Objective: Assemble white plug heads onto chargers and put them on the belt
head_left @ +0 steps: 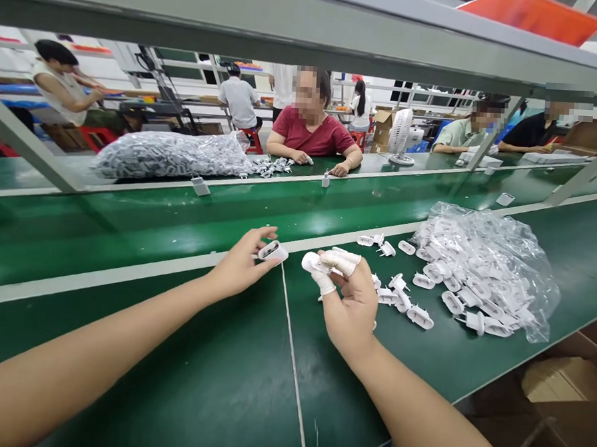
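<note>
My left hand (pixel 241 260) grips a white charger housing (pixel 273 251), its open oval end with dark parts inside turned toward me. Opposite it, my right hand (pixel 349 293) wears white finger cots on several fingers and pinches a small white plug cap (pixel 312 261). The two pieces are apart, with a short gap between them. Just beyond my right hand, loose white plug caps (pixel 420 316) with pins lie scattered on the green bench. My fingers partly cover the cap I hold.
A clear plastic bag (pixel 540 283) spills many plug caps at the right. Past a white rail runs a green conveyor belt (pixel 142 242) carrying a few housings (pixel 200 186). A co-worker (pixel 310 134) sits opposite near a large filled bag (pixel 172 157). Cardboard boxes (pixel 565 381) stand lower right; a shelf beam (pixel 308 30) crosses overhead.
</note>
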`<state>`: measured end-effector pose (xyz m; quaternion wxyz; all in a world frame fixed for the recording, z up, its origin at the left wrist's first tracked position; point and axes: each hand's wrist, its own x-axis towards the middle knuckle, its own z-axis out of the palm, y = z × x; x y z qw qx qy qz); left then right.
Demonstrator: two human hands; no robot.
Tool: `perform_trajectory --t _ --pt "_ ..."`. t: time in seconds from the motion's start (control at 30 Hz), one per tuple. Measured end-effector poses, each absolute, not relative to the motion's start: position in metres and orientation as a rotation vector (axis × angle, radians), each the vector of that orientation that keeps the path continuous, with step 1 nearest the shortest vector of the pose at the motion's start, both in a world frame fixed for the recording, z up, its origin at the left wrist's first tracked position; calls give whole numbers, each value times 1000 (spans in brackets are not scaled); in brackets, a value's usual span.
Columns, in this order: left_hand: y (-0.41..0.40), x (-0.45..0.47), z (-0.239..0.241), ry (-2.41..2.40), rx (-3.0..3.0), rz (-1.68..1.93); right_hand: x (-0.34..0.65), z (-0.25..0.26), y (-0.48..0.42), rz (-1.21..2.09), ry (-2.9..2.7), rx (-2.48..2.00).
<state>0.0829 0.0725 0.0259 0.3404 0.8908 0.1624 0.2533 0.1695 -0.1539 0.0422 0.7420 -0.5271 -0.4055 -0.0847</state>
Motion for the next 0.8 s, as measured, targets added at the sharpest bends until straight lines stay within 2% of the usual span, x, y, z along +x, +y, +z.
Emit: perform_trajectory --t 0.13,0.23,0.37,0.8 --pt "42 3 16 604 2193 675 164 39 -152 -102 -992 -1327" --pt "10 -27 9 659 2137 667 156 37 -152 96 -1050 -1426" --pt "-5 -31 -7 535 2092 616 150 38 -150 268 -1159 -1504" --pt "6 -19 -21 259 2084 448 128 34 -150 203 -1453 -1579"
